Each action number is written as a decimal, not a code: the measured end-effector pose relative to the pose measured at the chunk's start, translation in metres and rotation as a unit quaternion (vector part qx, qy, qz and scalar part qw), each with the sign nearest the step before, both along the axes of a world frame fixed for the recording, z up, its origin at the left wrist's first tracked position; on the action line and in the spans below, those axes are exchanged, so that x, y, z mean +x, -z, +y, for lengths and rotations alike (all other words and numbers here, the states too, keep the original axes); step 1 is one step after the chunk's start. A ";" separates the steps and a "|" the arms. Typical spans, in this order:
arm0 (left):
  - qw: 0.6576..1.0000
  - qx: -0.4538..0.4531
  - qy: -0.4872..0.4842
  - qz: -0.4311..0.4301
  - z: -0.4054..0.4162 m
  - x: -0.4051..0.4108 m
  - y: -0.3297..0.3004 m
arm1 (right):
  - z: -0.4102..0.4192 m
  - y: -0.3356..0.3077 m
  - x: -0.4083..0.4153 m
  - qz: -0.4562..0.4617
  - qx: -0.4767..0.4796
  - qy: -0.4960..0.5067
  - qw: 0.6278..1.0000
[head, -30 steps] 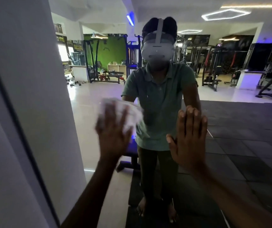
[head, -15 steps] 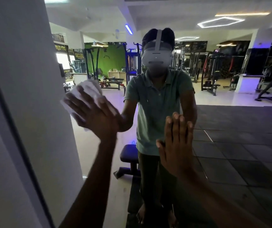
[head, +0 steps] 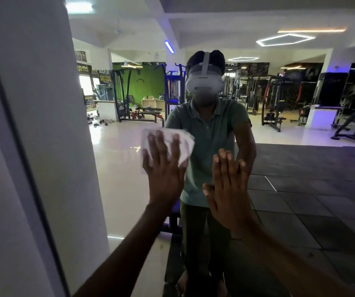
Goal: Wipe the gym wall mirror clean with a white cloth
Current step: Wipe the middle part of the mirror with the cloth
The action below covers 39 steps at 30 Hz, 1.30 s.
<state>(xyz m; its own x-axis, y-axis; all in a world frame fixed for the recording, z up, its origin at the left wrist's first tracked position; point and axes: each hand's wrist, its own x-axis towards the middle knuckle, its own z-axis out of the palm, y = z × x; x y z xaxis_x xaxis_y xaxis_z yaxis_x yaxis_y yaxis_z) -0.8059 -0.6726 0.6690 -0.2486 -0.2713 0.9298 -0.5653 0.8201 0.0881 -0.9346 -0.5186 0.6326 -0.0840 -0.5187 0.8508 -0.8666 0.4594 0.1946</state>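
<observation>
Gym wall mirror (head: pixel 129 189), reflected banner (head: pixel 105 77) (reads "SUCCESS"); left hand (head: pixel 165 176) pressing white cloth (head: pixel 168 144)

White plastered pillar (head: pixel 43 125) filling the left of the frame, glossy pale tiled floor (head: pixel 118 151) at centre left, dark rubber mat flooring (head: pixel 311 189) at right, green back wall (head: pixel 150 82), black weight machines (head: pixel 275 99), glowing hexagonal ceiling light (head: pixel 285 39) upper right.
</observation>
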 end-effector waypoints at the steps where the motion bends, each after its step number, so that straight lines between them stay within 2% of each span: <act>1: 0.999 -0.037 0.010 -0.037 -0.010 0.007 0.004 | 0.000 -0.002 0.001 0.001 0.000 -0.001 1.000; 2: 0.999 -0.033 0.000 -0.024 -0.028 0.018 0.006 | 0.000 -0.003 0.001 0.002 -0.001 0.000 1.000; 4: 0.991 0.061 -0.060 0.101 -0.061 0.042 0.004 | 0.004 -0.005 -0.002 0.001 -0.004 0.009 1.000; 6: 0.955 0.179 -0.106 0.212 -0.073 0.052 0.003 | 0.006 -0.004 -0.005 -0.001 -0.001 0.022 1.000; 7: 0.943 0.210 -0.114 0.232 -0.066 0.045 0.003 | 0.006 -0.001 -0.007 -0.001 0.002 0.027 1.000; 8: 0.944 0.213 -0.102 0.230 -0.050 0.034 0.001 | 0.005 0.001 -0.008 -0.001 0.005 0.028 1.000; 9: 0.959 0.184 -0.080 0.199 -0.034 0.021 0.005 | 0.004 0.004 -0.008 -0.002 0.006 0.032 0.999; 11: 0.994 0.077 -0.022 0.079 -0.018 0.014 0.013 | 0.000 0.007 -0.005 -0.012 -0.002 0.042 0.999; 12: 0.999 0.028 -0.004 0.032 -0.027 0.023 0.011 | -0.002 0.009 -0.004 -0.017 -0.004 0.043 0.999; 13: 1.000 0.012 -0.009 0.027 -0.042 0.034 0.007 | -0.003 0.009 -0.004 -0.020 -0.006 0.041 0.999; 14: 0.996 0.041 -0.035 0.074 -0.054 0.043 0.001 | -0.004 0.010 -0.003 -0.020 -0.008 0.041 0.999; 16: 0.960 0.167 -0.099 0.202 -0.060 0.046 -0.009 | -0.006 0.009 -0.002 -0.022 -0.012 0.048 0.999; 17: 0.950 0.200 -0.095 0.219 -0.051 0.038 -0.009 | -0.007 0.009 -0.001 -0.025 -0.011 0.050 0.998; 18: 0.961 0.185 -0.067 0.193 -0.036 0.028 -0.006 | -0.009 0.010 0.000 -0.026 -0.010 0.053 0.998; 19: 0.983 0.122 -0.044 0.126 -0.024 0.020 0.002 | -0.009 0.011 0.001 -0.027 -0.009 0.056 0.998; 21: 1.000 0.016 -0.003 0.013 -0.029 0.027 0.006 | -0.009 0.011 0.002 -0.029 -0.011 0.057 0.998; 22: 1.000 0.006 -0.002 0.010 -0.042 0.037 0.003 | -0.008 0.011 0.001 -0.028 -0.010 0.055 0.998; 25: 0.976 0.128 -0.079 0.158 -0.054 0.045 -0.007 | -0.005 0.010 0.000 -0.021 -0.002 0.064 0.998; 26: 0.971 0.151 -0.084 0.167 -0.042 0.036 -0.005 | -0.005 0.010 0.001 -0.022 0.000 0.067 0.998; 27: 0.979 0.136 -0.064 0.139 -0.026 0.024 0.002 | -0.006 0.010 0.003 -0.024 -0.001 0.068 0.997; 29: 0.999 0.031 0.003 0.012 -0.002 0.007 0.021 | -0.008 0.010 0.005 -0.026 -0.009 0.065 0.997; 31: 0.997 -0.040 0.046 -0.054 -0.016 0.019 0.026 | -0.008 0.010 0.005 -0.019 -0.016 0.060 0.998; 32: 0.997 -0.042 0.040 -0.049 -0.032 0.030 0.024 | -0.006 0.010 0.004 -0.013 -0.015 0.058 0.998; 33: 1.000 -0.011 0.016 -0.006 -0.045 0.040 0.021 | -0.004 0.010 0.003 -0.009 -0.010 0.059 0.998; 35: 0.985 0.119 -0.022 0.126 -0.051 0.048 0.018 | -0.002 0.009 0.000 -0.005 0.002 0.066 0.998; 36: 0.974 0.161 -0.019 0.157 -0.040 0.040 0.022 | -0.002 0.010 0.000 -0.008 0.005 0.069 0.998; 37: 0.979 0.147 -0.001 0.142 -0.024 0.031 0.029 | -0.003 0.010 0.001 -0.012 0.006 0.071 0.997; 39: 0.998 0.034 0.059 0.013 -0.010 0.024 0.053 | -0.006 0.012 0.004 -0.013 0.003 0.076 0.997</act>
<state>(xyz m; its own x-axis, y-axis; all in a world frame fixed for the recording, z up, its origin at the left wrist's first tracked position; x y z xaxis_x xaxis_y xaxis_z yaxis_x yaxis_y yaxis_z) -0.7820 -0.6822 0.6157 -0.2585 -0.3046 0.9167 -0.4622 0.8723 0.1596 -0.9309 -0.5241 0.6211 -0.1843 -0.5031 0.8444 -0.7919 0.5849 0.1757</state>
